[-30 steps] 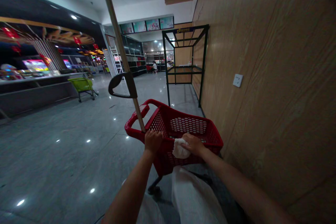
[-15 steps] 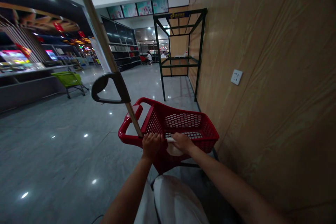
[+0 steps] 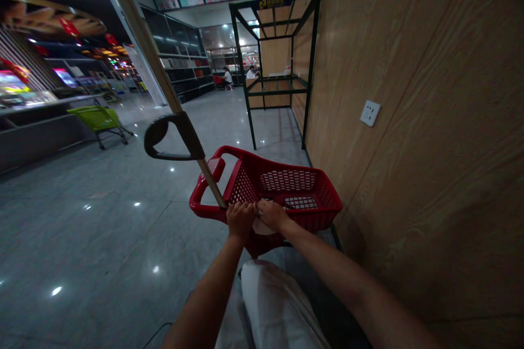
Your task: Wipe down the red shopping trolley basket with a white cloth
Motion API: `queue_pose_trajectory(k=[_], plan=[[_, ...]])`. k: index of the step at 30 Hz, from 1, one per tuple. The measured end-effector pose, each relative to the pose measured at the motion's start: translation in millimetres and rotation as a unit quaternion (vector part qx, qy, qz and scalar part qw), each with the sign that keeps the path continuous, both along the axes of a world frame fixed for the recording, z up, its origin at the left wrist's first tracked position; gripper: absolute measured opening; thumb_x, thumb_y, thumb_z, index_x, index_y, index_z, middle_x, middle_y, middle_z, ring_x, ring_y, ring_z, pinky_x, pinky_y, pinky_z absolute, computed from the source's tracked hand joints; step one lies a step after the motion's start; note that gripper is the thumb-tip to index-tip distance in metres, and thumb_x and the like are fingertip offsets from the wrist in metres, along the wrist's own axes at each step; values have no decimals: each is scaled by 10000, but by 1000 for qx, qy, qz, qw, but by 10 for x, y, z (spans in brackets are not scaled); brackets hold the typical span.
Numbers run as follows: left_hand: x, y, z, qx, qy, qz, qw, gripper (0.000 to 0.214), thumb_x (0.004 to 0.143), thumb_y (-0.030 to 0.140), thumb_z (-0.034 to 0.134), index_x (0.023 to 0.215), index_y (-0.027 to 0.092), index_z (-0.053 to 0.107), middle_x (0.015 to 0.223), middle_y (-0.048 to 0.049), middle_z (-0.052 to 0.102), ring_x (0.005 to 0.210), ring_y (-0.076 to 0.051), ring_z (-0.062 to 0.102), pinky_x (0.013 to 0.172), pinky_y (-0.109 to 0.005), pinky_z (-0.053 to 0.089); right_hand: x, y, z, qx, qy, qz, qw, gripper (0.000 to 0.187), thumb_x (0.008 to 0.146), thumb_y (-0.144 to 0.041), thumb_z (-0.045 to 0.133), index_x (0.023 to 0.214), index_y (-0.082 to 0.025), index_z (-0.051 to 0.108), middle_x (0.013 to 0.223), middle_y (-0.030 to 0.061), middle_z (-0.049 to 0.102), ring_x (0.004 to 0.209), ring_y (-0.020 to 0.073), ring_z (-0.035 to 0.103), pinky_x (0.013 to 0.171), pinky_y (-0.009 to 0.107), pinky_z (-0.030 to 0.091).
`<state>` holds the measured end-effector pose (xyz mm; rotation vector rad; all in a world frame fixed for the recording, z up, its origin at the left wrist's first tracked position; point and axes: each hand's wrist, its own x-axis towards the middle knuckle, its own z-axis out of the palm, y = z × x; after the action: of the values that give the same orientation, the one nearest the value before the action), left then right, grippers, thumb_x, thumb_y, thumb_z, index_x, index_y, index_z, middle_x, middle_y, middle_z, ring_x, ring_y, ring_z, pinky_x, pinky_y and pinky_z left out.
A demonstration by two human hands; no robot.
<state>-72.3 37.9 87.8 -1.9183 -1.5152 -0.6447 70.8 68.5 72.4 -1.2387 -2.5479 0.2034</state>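
View down a person's two bare arms to a red basket (image 3: 323, 204) on a glossy grey floor (image 3: 102, 229), with a wood-panelled wall (image 3: 429, 174) just to the basket's right. The left hand (image 3: 240, 218) is closed over the basket's near rim, beside the spot where a slanting wooden pole (image 3: 164, 87) with a black handle (image 3: 174, 136) meets it. The right hand (image 3: 272, 214), close against the left, presses a white cloth (image 3: 262, 227) onto the same rim, fingers curled over it. The work appears to be wiping the near rim. Further wiping would call for sliding the cloth along the rim while the left hand steadies the basket. Beyond the basket stands a black shelf frame (image 3: 278, 79), and far to its left is a green cart (image 3: 96, 118).
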Motion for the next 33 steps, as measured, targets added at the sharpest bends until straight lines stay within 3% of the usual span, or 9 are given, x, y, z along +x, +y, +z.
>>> queue_pose_trajectory(k=[3,9,11,14,20,22,24,30,33], plan=[[-90,50,23,-12,11,-16,1000,332,901,270,462,604,223,601,628,-19,668,661,-182,568,683,-361,285,55,34,-20,-8,-6,6,1000,221,954,-303,457,1044,-172,610,1034,73,643,971,170,601,836,243,434],[-260,161,31,-16,7,-19,1000,353,901,261,454,578,228,591,605,-16,657,666,-179,571,694,-359,292,1082,4,-286,-24,-48,-64,997,236,939,-325,480,1078,-193,617,1064,71,630,968,181,598,796,259,450],[-279,180,23,-11,0,-17,1000,349,900,263,457,581,230,594,609,-15,657,669,-178,570,703,-359,297,1221,-22,-315,-19,-43,-76,996,232,936,-302,483,1093,-192,613,1106,74,616,993,180,586,817,265,449],[-270,180,16,-4,-2,-11,1000,339,893,251,461,580,231,591,618,-13,659,672,-179,566,713,-360,305,969,-27,-272,-16,-24,-74,997,205,925,-282,507,1068,-183,617,1108,74,614,998,173,577,850,264,441],[-240,134,34,-21,-11,-12,1000,355,897,265,445,578,236,598,596,-27,648,647,-185,553,690,-361,303,-217,46,-78,17,34,-13,999,207,962,-265,446,1043,-159,604,1045,71,629,971,161,579,864,258,437],[-256,126,45,-35,-27,-20,999,347,893,272,449,586,238,606,616,-33,657,654,-186,555,687,-361,300,-304,39,-58,22,36,-3,999,203,966,-241,434,1057,-160,596,1047,70,628,979,157,577,871,254,432],[-283,123,52,-45,-39,-27,998,333,888,269,455,596,240,613,635,-34,663,671,-186,562,691,-359,302,-119,9,-90,15,25,2,1000,199,959,-265,458,1071,-175,595,1055,63,624,990,155,573,873,248,426],[-333,132,17,-53,-56,-32,997,330,883,263,460,588,238,606,655,-34,666,688,-187,562,703,-359,303,1023,-146,-317,-27,-23,-97,995,251,943,-340,479,1103,-198,612,1099,65,613,998,166,573,830,243,425],[-300,135,-3,-47,-60,-27,997,336,881,249,458,578,235,602,643,-37,659,689,-193,559,705,-361,300,1101,-184,-323,-22,-29,-119,992,236,935,-322,493,1091,-197,618,1098,66,614,1013,174,562,850,252,415]])
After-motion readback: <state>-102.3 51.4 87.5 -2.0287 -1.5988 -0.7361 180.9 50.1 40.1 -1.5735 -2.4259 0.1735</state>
